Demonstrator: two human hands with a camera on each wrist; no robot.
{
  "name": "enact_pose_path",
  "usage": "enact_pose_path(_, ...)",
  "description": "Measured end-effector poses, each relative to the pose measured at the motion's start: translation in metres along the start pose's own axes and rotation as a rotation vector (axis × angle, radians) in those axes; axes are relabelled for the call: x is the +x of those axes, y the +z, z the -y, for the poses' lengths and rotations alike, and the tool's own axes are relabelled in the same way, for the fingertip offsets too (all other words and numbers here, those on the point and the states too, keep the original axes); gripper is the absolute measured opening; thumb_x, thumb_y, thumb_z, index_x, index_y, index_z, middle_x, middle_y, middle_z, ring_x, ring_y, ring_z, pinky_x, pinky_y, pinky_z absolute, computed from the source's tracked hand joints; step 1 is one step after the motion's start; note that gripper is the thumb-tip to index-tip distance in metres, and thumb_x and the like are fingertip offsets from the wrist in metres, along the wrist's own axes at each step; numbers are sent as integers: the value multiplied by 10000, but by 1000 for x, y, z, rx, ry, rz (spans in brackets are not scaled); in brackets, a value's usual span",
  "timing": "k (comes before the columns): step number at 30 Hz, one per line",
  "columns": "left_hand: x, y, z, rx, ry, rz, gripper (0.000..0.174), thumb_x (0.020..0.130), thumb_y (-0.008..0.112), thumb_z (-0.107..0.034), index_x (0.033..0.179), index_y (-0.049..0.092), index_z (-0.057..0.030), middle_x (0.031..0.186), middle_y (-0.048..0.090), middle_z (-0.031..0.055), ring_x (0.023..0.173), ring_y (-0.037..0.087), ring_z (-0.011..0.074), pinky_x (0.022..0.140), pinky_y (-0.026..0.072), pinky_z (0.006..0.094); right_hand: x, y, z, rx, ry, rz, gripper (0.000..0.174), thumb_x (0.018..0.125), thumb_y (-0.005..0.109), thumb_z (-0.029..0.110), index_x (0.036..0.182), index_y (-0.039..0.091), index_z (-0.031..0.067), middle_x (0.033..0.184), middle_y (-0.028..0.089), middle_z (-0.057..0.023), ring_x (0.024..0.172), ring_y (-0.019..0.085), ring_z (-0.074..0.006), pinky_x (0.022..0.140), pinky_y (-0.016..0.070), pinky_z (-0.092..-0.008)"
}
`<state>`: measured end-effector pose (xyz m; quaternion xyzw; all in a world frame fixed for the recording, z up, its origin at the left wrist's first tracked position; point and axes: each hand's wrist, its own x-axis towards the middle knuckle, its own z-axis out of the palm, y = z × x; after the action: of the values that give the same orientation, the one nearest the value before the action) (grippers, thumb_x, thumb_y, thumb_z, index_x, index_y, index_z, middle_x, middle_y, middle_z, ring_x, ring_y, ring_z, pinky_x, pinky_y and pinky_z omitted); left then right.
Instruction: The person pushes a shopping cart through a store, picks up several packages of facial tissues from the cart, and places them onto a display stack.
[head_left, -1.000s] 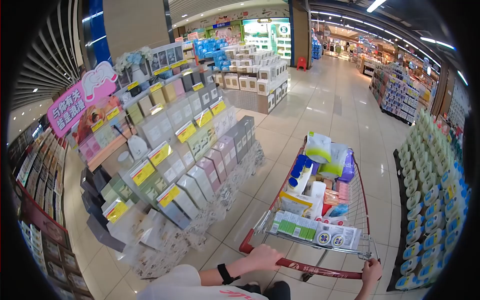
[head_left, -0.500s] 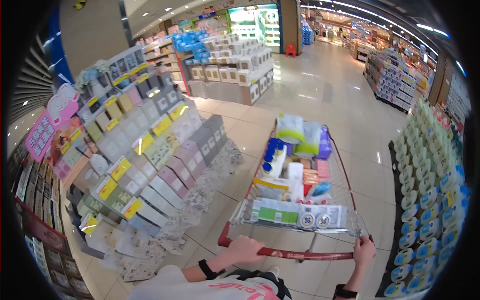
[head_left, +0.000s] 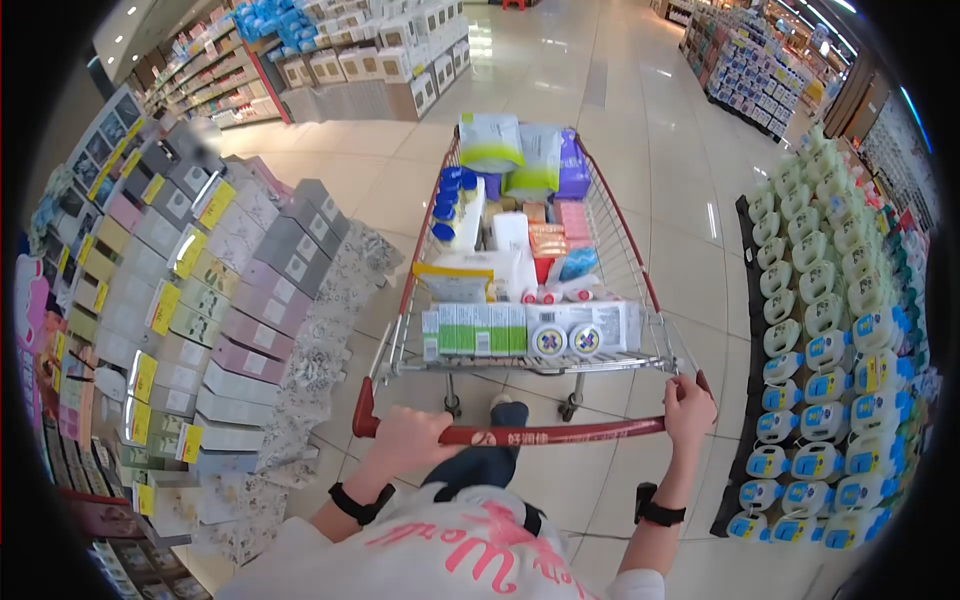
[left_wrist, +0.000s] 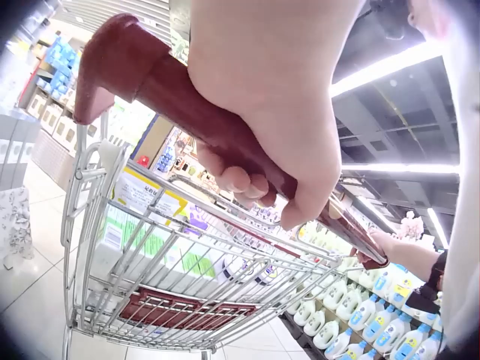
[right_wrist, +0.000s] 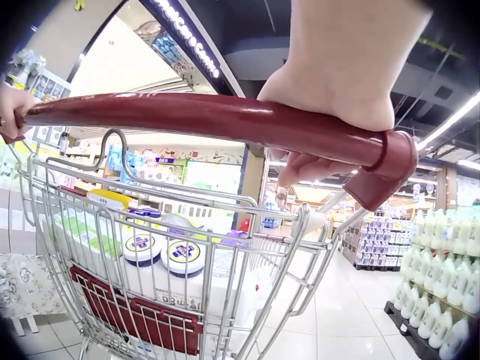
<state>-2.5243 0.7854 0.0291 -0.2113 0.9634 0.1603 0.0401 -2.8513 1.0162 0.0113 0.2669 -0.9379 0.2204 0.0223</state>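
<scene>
Both hands are on the dark red handle [head_left: 570, 432] of a wire shopping cart [head_left: 652, 300]. The left hand [head_left: 410, 438] grips its left part; in the left wrist view, curled fingers [left_wrist: 236, 180] wrap under the bar. Near the right end, the right hand [head_left: 690, 408] holds the bar, with fingertips [right_wrist: 304, 169] showing below it in the right wrist view. Inside the cart lie green-and-white boxes [head_left: 482, 330], two round white-and-blue containers [head_left: 567, 341], blue-capped bottles [head_left: 455, 205], white-and-green pouches [head_left: 490, 143], a purple pack [head_left: 573, 168] and a yellow-edged pack [head_left: 455, 283].
On the left stands a stepped display of boxes [head_left: 250, 310] with yellow price tags and a patterned skirt [head_left: 325, 300]. Stacked jugs [head_left: 800, 400] line the right side. Tiled floor [head_left: 620, 100] runs ahead between them, past another boxed-goods stack [head_left: 755, 75].
The head view has tilted down, and the cart now appears higher and nearer the middle. The left display has slid leftward and closer alongside. Both hands keep hold of the handle.
</scene>
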Motion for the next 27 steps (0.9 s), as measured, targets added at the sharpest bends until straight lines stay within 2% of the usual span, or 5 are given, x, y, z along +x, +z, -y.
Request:
enact_pose_path(5, 76, -15, 32, -39, 59, -56, 422, 680, 654, -484, 638, 549, -78, 539, 569, 86, 484, 574, 269, 453, 434, 376, 74, 27, 13, -31, 29, 46, 104, 755, 582, 199, 737, 651, 123, 570, 612, -43, 532, 598, -238, 533, 453, -341)
enact_pose_path(6, 92, -17, 40, -57, 27, -45, 297, 604, 699, -393, 690, 593, -128, 560, 582, 77, 533, 597, 270, 470, 441, 387, 91, 33, 17, -29, 12, 55, 103, 755, 582, 197, 738, 651, 122, 573, 615, -44, 534, 601, -238, 531, 455, -341)
enact_pose_path(23, 346, -66, 180, 23, -83, -15, 272, 641, 667, -436, 730, 621, -183, 562, 577, 76, 547, 600, 283, 501, 463, 401, 339, 137, 98, -83, -99, 37, 149, 756, 593, 209, 666, 609, 91, 559, 596, -74, 519, 588, -280, 507, 454, -384)
enact_pose_path(25, 379, -67, 198, 93, -104, -157, 268, 645, 662, -432, 702, 608, -176, 553, 574, 71, 536, 598, 277, 480, 457, 397, 375, 157, 104, -70, -116, 25, 145, 743, 600, 196, 657, 612, 80, 561, 593, -88, 520, 581, -288, 508, 449, -392)
enact_pose_path(27, 414, -70, 210, 53, -104, -120, 275, 647, 660, -432, 660, 592, -166, 545, 571, 65, 523, 595, 275, 461, 453, 402, 412, 169, 112, -40, -142, 62, 171, 762, 583, 201, 657, 604, 69, 563, 585, -104, 522, 569, -308, 508, 434, -405)
